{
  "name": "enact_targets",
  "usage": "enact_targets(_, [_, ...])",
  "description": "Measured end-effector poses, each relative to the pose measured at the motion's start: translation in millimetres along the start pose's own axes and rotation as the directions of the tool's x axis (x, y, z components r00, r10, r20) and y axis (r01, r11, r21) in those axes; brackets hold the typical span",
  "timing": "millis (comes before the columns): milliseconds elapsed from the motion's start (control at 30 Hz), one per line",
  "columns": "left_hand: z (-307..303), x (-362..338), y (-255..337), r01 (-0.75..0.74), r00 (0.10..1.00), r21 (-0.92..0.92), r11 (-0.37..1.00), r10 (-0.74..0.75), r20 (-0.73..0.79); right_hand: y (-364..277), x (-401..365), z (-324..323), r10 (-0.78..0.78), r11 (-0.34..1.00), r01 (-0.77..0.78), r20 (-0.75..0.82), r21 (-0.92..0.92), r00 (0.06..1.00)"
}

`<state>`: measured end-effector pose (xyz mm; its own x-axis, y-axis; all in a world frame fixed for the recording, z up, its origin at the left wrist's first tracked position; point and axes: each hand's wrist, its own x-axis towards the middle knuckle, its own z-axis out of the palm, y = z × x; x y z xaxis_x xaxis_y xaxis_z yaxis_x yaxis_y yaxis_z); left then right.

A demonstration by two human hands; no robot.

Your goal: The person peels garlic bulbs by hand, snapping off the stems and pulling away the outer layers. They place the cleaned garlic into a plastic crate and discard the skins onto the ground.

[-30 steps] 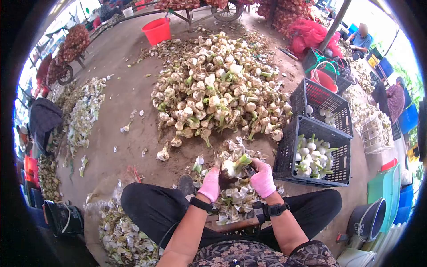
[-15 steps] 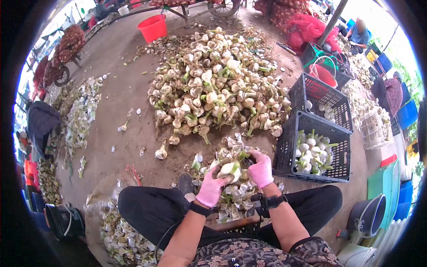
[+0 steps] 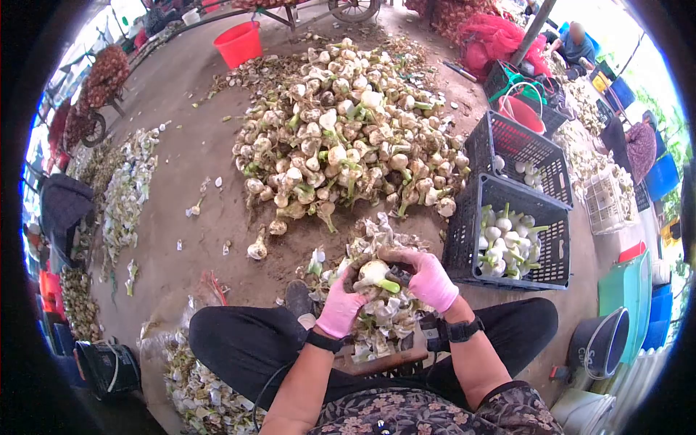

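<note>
A pale garlic bulb point(image 3: 374, 272) with a short green stem is between my hands, the stem pointing toward my lower right. My left hand point(image 3: 342, 303), in a pink glove with dirty fingertips, grips the bulb from the left. From the right, my right hand point(image 3: 429, 279), gloved alike, curls its darkened fingers over the bulb's far side. Its fingertips are partly hidden there. Beneath both hands lies a heap of papery garlic skins point(image 3: 388, 319), and beyond it a large pile of unpeeled garlic point(image 3: 348, 138).
On the right, a black crate point(image 3: 464, 254) holds peeled bulbs; another crate point(image 3: 558, 174) behind it holds several bulbs and a red bucket point(image 3: 520, 114). A red tub point(image 3: 239, 45) stands beyond the pile. Dark buckets point(image 3: 598, 344) flank me. Other people sit at far right.
The bulb has turned, so its green stem now points down and right. My right hand has closed over its far side. The whole view has shifted slightly.
</note>
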<state>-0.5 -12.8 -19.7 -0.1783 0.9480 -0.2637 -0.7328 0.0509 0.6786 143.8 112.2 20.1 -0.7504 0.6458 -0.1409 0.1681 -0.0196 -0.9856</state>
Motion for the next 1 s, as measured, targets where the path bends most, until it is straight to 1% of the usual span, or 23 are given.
enact_targets(33, [-1.6,0.3,-1.6,-0.016,0.999,0.079,0.997,0.018,-0.028,-0.6,-0.1,0.4,-0.024,0.999,0.025,0.023,-0.027,0.999])
enact_targets(67, [-4.5,0.6,-3.9,-0.016,0.999,0.078,0.997,0.018,-0.028,-3.7,-0.2,2.9,-0.04,0.996,0.038,-0.026,-0.085,0.999])
enact_targets(100, [-7.7,1.1,-5.9,-0.033,0.999,0.09,0.995,0.035,-0.02,-4.9,0.5,1.6,-0.04,0.996,0.038,-0.025,-0.086,0.999])
enact_targets(167, [-8.3,-0.9,-4.3,-0.052,0.998,0.102,0.993,0.054,-0.013,-6.6,2.0,-1.5,-0.029,0.93,0.015,-0.032,-0.367,0.999])
enact_targets(233, [-1.6,-4.9,3.1,0.041,0.999,-0.101,0.994,-0.04,0.01,-7.1,1.5,-0.7,-0.034,0.911,0.013,-0.044,-0.412,0.998])
enact_targets(267, [-2.5,-4.9,3.1,0.041,0.999,-0.102,0.994,-0.04,0.011,-7.9,1.1,0.2,-0.038,0.89,0.008,-0.056,-0.456,0.998])
enact_targets(300, [-4.1,-4.8,3.2,0.061,0.998,-0.161,0.985,-0.059,0.02,-9.7,0.4,2.3,-0.037,0.89,0.008,-0.055,-0.457,0.998])
enact_targets(333, [-5.2,-4.9,3.2,0.082,0.997,-0.219,0.972,-0.077,0.03,-12.8,-0.7,6.0,-0.091,0.867,0.048,-0.064,-0.496,0.994])
enact_targets(400, [-2.9,-5.9,5.6,0.084,0.996,-0.205,0.975,-0.084,0.006,-12.6,-2.1,12.9,-0.183,0.829,0.113,-0.075,-0.548,0.98])
enact_targets(433, [-1.9,-6.2,6.0,0.086,0.996,-0.19,0.978,-0.091,-0.016,-12.6,-2.6,15.0,-0.182,0.83,0.111,-0.077,-0.547,0.98])
enact_targets(500, [-2.3,-5.5,3.1,0.097,0.995,-0.184,0.978,-0.102,-0.019,-12.8,-2.5,18.2,-0.225,0.764,0.108,-0.106,-0.636,0.969])
enact_targets(533, [-3.1,-4.9,1.5,0.108,0.993,-0.179,0.978,-0.113,-0.022,-11.5,-2.5,18.6,-0.225,0.765,0.109,-0.105,-0.634,0.969])
enact_targets(600, [-4.3,-1.7,-1.0,0.121,0.992,-0.222,0.967,-0.123,0.009,-9.2,-3.5,17.3,-0.193,0.852,0.095,-0.139,-0.515,0.971])
enact_targets(667, [-5.8,-0.9,-1.8,0.132,0.991,-0.265,0.955,-0.126,0.04,-9.5,-0.7,14.8,-0.212,0.856,0.113,-0.142,-0.504,0.967])
enact_targets(700, [-7.0,-1.2,-1.2,0.214,0.977,-0.34,0.916,-0.201,0.073,-10.0,2.0,13.4,-0.232,0.86,0.132,-0.148,-0.492,0.961])
enact_targets(733, [-7.7,-1.5,-1.4,0.294,0.956,-0.41,0.863,-0.272,0.112,-9.9,4.5,11.8,-0.205,0.834,0.089,-0.155,-0.545,0.966])
enact_targets(767, [-9.0,-2.2,-4.0,0.294,0.956,-0.41,0.863,-0.272,0.112,-6.6,8.4,9.9,-0.204,0.834,0.089,-0.155,-0.545,0.967])
enact_targets(833, [-11.7,-4.9,-11.0,0.324,0.943,-0.439,0.838,-0.322,0.081,11.9,18.1,5.6,-0.122,0.758,-0.009,-0.155,-0.652,0.98])
enact_targets(867, [-6.6,-6.3,-7.8,0.324,0.942,-0.379,0.867,-0.334,0.041,32.1,22.0,2.7,-0.077,0.694,-0.05,-0.144,-0.718,0.987])
enact_targets(900, [-7.0,-6.7,-7.7,0.323,0.942,-0.379,0.867,-0.333,0.042,52.4,22.7,2.0,-0.078,0.694,-0.049,-0.143,-0.719,0.987])
enact_targets(933, [-8.5,-7.4,-7.6,0.321,0.946,-0.316,0.893,-0.318,0.065,71.7,22.5,2.7,0.025,0.63,-0.101,-0.11,-0.77,0.994])
enact_targets(967, [-10.7,-8.4,-8.3,0.315,0.949,-0.251,0.915,-0.303,0.087,74.0,23.2,5.2,0.13,0.557,-0.143,-0.084,-0.818,0.988])
enact_targets(1000, [-12.6,-9.3,-9.4,0.323,0.946,-0.256,0.911,-0.319,0.06,58.3,16.4,5.6,0.263,0.588,-0.19,-0.036,-0.786,0.964])
